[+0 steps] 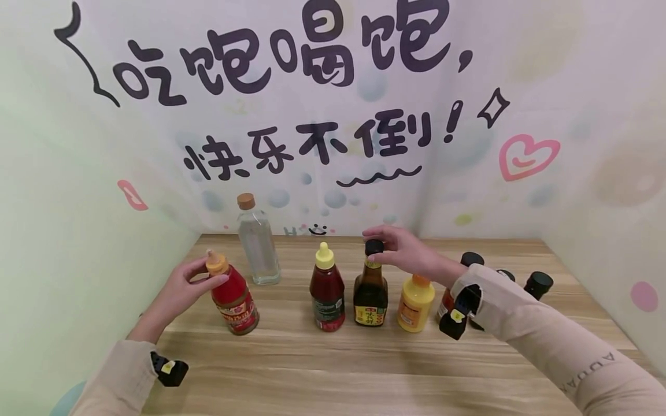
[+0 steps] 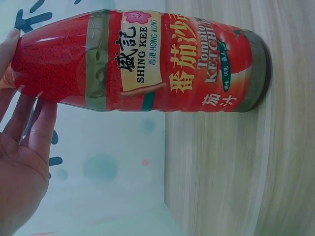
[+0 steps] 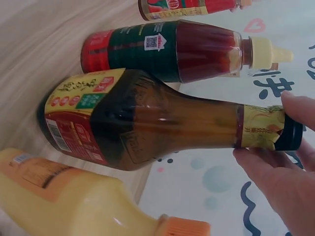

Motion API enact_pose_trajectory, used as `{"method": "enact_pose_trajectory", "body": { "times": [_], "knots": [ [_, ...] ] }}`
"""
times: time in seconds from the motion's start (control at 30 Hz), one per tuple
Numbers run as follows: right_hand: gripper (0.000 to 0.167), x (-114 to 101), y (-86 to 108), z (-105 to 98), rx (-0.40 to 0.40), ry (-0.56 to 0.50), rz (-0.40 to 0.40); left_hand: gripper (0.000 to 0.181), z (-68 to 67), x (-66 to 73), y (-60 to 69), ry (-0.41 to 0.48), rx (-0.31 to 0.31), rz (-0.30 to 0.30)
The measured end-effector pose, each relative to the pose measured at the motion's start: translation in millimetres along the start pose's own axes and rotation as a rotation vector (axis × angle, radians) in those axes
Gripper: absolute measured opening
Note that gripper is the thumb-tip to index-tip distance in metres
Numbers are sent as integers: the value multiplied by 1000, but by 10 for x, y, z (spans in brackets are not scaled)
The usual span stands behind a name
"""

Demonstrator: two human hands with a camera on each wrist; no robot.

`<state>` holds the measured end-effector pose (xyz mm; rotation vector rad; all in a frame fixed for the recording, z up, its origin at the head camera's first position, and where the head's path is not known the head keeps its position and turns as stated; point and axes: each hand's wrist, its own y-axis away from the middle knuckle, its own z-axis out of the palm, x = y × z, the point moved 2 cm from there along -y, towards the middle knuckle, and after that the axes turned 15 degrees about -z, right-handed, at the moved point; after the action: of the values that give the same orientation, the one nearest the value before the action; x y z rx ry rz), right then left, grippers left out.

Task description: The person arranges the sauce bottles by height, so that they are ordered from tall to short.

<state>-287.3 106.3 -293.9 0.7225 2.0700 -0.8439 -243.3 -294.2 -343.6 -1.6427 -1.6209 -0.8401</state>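
At the left of the head view my left hand (image 1: 179, 293) grips the neck of a red ketchup bottle (image 1: 236, 306) with an orange cap. Its label reads "Tomato Ketchup" in the left wrist view, where the fingers (image 2: 43, 125) curl behind the neck. My right hand (image 1: 404, 249) holds a dark soy sauce bottle (image 1: 370, 294) by the top of its neck, thumb on the black cap and fingers behind. Both bottles have their bases at the wooden tabletop. Between them stands a dark red sauce bottle (image 1: 328, 294) with a yellow nozzle cap, untouched.
A clear bottle (image 1: 258, 245) with a brown cap stands behind the ketchup. Right of the soy sauce is a yellow squeeze bottle (image 1: 416, 303), then several black-capped bottles partly hidden by my right arm. A printed cloth (image 1: 291, 214) hangs behind the wooden table (image 1: 333, 375).
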Motion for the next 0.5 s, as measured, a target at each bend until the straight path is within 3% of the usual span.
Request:
{"method": "enact_pose_trajectory", "body": {
  "times": [0.5],
  "knots": [
    [36,51,54,52,72,-44,26,47,7,10,16,19,14,-2]
  ]
}}
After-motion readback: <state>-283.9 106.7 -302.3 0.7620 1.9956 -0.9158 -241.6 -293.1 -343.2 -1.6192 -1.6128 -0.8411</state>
